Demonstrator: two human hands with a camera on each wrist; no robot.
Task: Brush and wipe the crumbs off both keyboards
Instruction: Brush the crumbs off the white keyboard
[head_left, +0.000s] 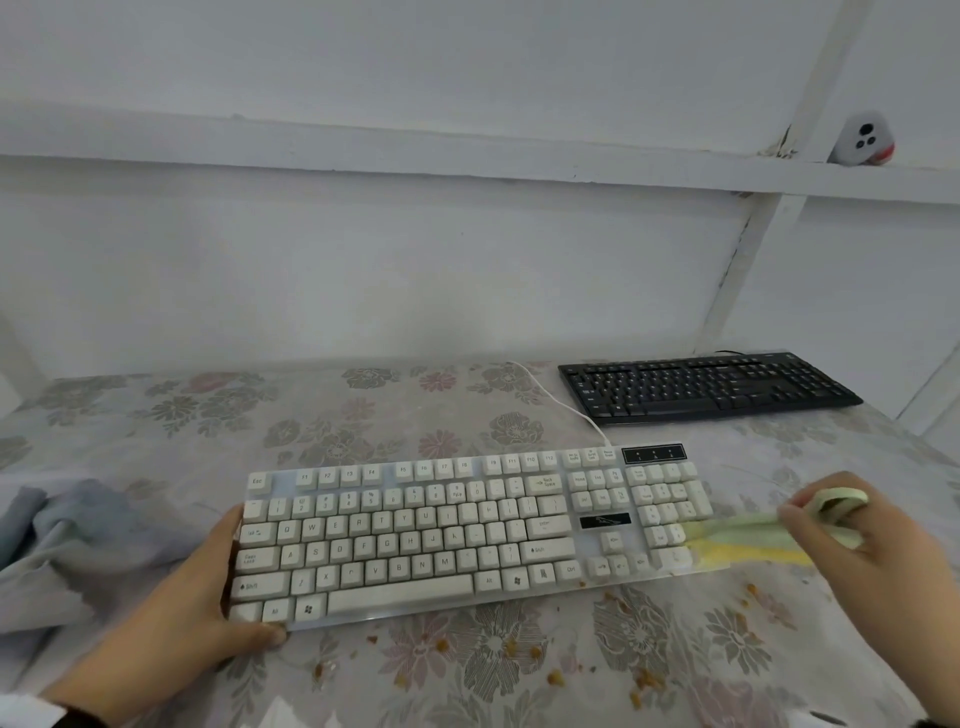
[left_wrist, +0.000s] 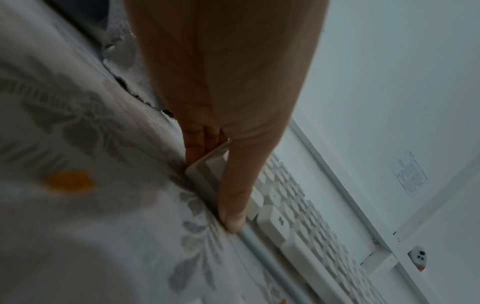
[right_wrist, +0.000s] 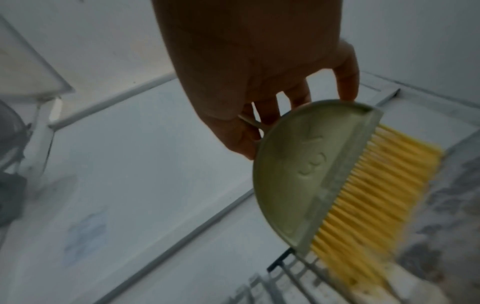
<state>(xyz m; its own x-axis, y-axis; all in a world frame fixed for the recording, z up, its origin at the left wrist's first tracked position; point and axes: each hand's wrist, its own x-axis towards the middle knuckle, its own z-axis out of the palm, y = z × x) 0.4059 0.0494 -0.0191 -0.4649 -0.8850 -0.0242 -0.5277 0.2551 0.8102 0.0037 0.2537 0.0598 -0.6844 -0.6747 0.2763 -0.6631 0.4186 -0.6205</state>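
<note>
The left hand (head_left: 208, 597) grips the white keyboard's (head_left: 415, 535) near-left corner at 8 o'clock, thumb on its front edge. The right hand (head_left: 852, 535) holds the brush (head_left: 737, 540) by its loop at 3 o'clock, its bristles on the keyboard's right end, which runs left to right. The black keyboard (head_left: 706, 387) waits far off at 1 o'clock, nearer the right hand.

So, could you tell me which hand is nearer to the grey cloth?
Left. The left hand grips the white keyboard's left end, right beside the grey cloth; the right hand holds the brush at the far end.
</note>
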